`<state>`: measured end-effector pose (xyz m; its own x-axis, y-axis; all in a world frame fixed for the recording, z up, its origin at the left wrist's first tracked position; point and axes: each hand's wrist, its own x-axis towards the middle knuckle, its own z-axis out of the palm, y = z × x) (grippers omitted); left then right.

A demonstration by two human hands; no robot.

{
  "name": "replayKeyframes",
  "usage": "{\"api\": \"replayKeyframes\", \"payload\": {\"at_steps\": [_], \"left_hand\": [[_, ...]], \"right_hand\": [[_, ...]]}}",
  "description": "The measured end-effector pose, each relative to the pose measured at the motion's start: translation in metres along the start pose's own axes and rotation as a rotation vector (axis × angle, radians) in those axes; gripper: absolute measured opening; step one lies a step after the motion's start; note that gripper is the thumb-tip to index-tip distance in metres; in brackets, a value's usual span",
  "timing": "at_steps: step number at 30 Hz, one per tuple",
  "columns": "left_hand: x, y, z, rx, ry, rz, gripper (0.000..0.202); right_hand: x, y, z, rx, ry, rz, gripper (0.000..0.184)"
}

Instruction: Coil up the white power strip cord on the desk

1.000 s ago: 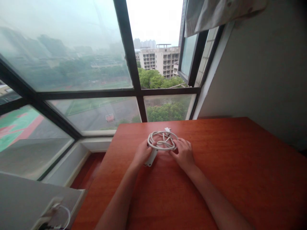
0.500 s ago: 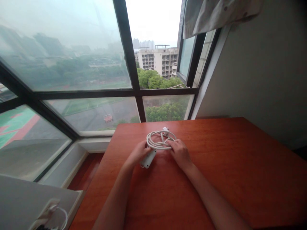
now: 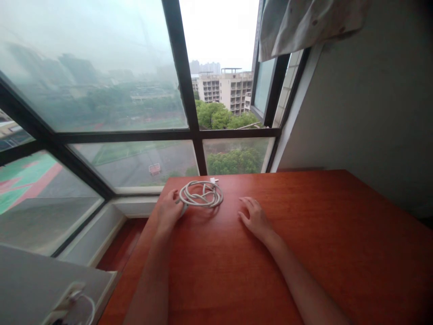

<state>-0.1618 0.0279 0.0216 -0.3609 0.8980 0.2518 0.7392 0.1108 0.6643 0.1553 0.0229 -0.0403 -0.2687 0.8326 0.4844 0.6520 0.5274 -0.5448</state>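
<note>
A pale extension cord is gathered in a loose coil near the far left part of the reddish-brown table. Its white plug points to the right at the coil's back edge. My left hand is closed at the left end of the coil, gripping the cord's white block, which is mostly hidden behind the fingers. To the right, apart from the coil, my right hand hovers over or rests on the tabletop, fingers spread and holding nothing.
Large dark-framed windows stand beyond the table's far edge, one pane swung open. A curtain hangs at the upper right beside a grey wall. A wall socket with a plugged-in white cable is at lower left.
The left hand has carried the coiled cord and its white block leftward. My right hand has let go of the coil and its fingers have opened.
</note>
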Motion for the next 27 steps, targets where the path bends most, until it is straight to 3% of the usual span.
{"api": "replayKeyframes", "payload": {"at_steps": [3,6,8,11,13,15,17,20,27], "left_hand": [[-0.003,0.013,-0.013,0.249,0.338,0.079,0.043],[-0.02,0.044,-0.004,0.19,0.417,0.252,0.039],[-0.039,0.065,0.016,0.064,0.247,0.386,0.033],[-0.069,0.086,0.055,-0.035,-0.169,0.457,0.029],[-0.084,0.089,0.076,0.035,-0.388,0.488,0.027],[-0.09,0.086,0.086,0.076,-0.522,0.558,0.023],[-0.089,0.082,0.089,0.069,-0.564,0.588,0.021],[-0.086,0.078,0.089,0.021,-0.534,0.551,0.019],[-0.083,0.095,0.095,0.203,-0.567,0.439,0.016]], "right_hand": [[0.0,-0.003,0.003,0.023,0.0,0.014,0.041],[0.0,-0.003,0.004,0.056,-0.004,0.046,0.037],[0.0,-0.002,0.002,0.066,-0.009,0.092,0.033],[0.001,-0.001,-0.002,0.034,-0.013,0.178,0.027],[0.001,-0.002,-0.005,0.008,-0.016,0.215,0.027],[0.001,-0.003,-0.006,-0.002,-0.056,0.213,0.027],[0.001,-0.005,-0.005,-0.011,-0.125,0.191,0.026],[0.0,-0.009,-0.005,-0.029,-0.186,0.166,0.026],[0.001,-0.006,-0.004,-0.046,-0.152,0.2,0.035]]}}
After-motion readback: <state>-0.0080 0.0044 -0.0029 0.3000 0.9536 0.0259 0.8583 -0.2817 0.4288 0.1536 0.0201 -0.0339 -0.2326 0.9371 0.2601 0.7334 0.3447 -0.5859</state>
